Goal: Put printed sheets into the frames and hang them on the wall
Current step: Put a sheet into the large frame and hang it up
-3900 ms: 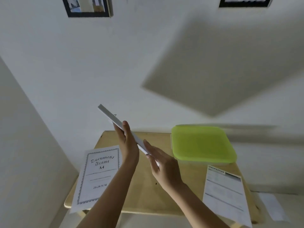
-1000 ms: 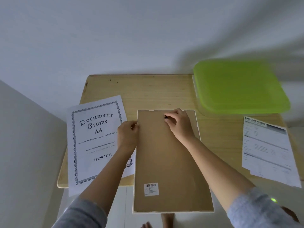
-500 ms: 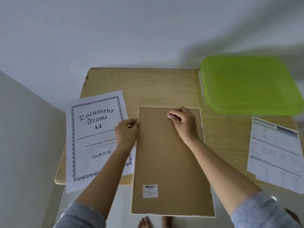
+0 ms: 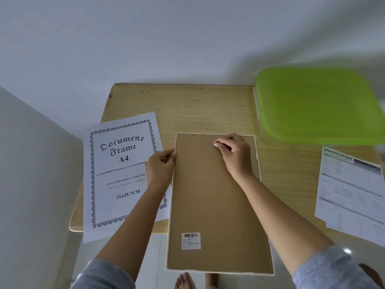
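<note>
well, the frame [image 4: 212,205] lay face down on the counter [image 4: 198,109], its brown backing board [image 4: 208,184] up and its six o'clock end hanging past the counter's near edge. the left hand [image 4: 160,167] pinched the rim at about ten o'clock of the frame, thumb and fingers closed on the edge. the right hand [image 4: 235,155] sat near twelve o'clock with fingers curled tight onto the backing board, likely on a small catch i couldn't make out. the step looked like opening the back. to do it well, the left hand ought to pin the frame flat so the overhang wouldn't tip it, while the right worked each catch sideways rather than prying up, since thin board probably creases easily. the sample sheet [image 4: 116,174] at nine o'clock lay under the left wrist and met the frame's edge, so the frame wanted lifting, not dragging. the printed sheet [image 4: 350,195] waited at three o'clock, well apart, below the green tray [image 4: 316,105] at two o'clock.
</note>
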